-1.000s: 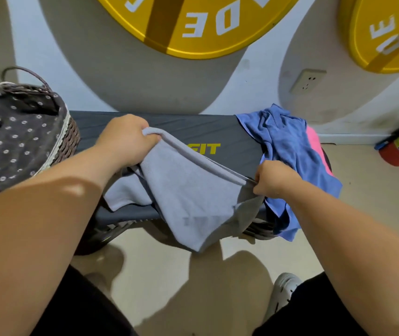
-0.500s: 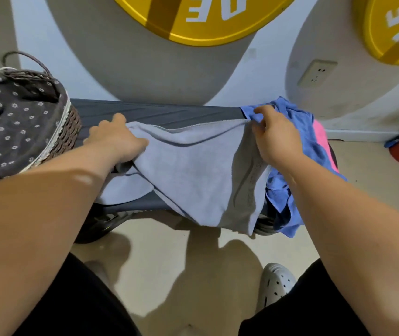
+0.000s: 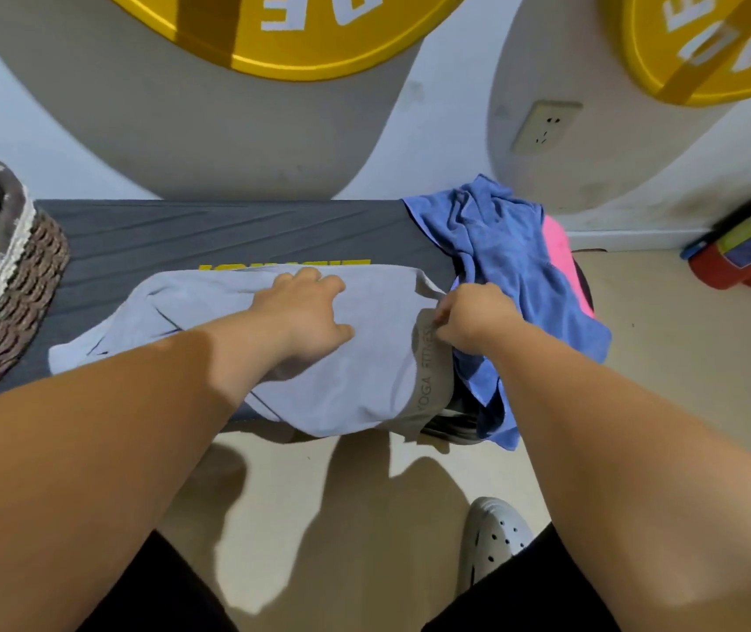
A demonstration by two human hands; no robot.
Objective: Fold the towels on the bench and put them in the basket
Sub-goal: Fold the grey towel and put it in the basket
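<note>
1. Head view is showing a grey towel [image 3: 364, 358] lying across the near half of the tabletop [image 3: 182, 234], with its near edge hanging over the tabletop's front rim.
2. The left hand [image 3: 305, 307] is pressing down on the towel's middle, fingers loosely spread and grasping nothing.
3. The right hand [image 3: 474, 319] is pinching the towel's darker band towards the tabletop's right end; its fingertips are tucked out of sight.
4. A blue towel [image 3: 510, 266] is lying crumpled on the tabletop's right end, mostly hiding a pink towel [image 3: 556, 248] behind it.
5. The basket [image 3: 13, 285] is sitting on the tabletop's left end, blurred and cut off by the frame edge; its contents are impossible to make out.
6. Yellow lettering [image 3: 282, 265] on the tabletop is showing only as a strip above the grey towel, unreadable.
</note>
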